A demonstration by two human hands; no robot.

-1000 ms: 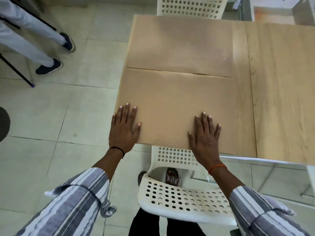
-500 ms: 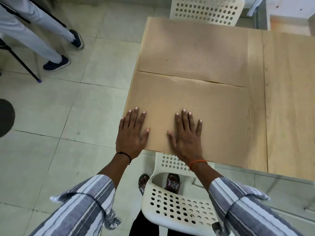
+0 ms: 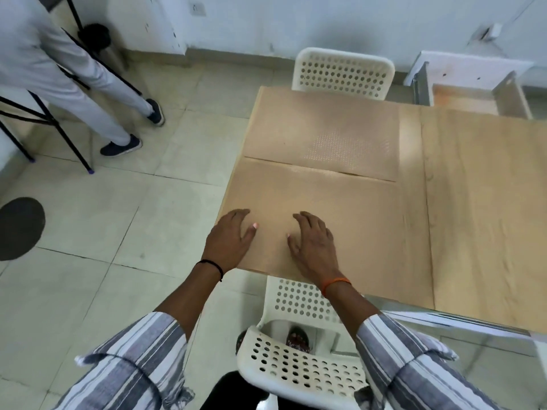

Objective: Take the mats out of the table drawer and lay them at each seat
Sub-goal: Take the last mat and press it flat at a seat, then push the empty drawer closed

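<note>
Mats lie side by side on the left end of the wooden table point(image 3: 485, 202), and their placing reads as deliberate: each one sits in front of a chair. The near mat point(image 3: 319, 214) runs along the table edge closest to the person, right above the near white chair point(image 3: 299, 368) at six o'clock. The far mat point(image 3: 322, 137) lies at twelve o'clock from it, in front of the far white chair point(image 3: 343, 72). Their long edges meet in a slightly ragged seam, where the near mat seems to overlap the far one a little. At about one o'clock, beyond the table's far edge, the drawer point(image 3: 470, 99) stands pulled out; no mat shows in the part of it that is visible, though much of it is cut off.

Both hands rest on the near mat close to its front edge. The left hand point(image 3: 231, 238) sits near the mat's left corner, the right hand point(image 3: 313, 241) just beside it toward three o'clock. Their fingers are bent at the knuckles with tips on the surface, gripping nothing. I judge this is pressing or squaring the mat against the table edge, so this seat looks nearly finished.

At ten o'clock another person's legs point(image 3: 97, 93) stand on the tiled floor, well apart from the table.
</note>
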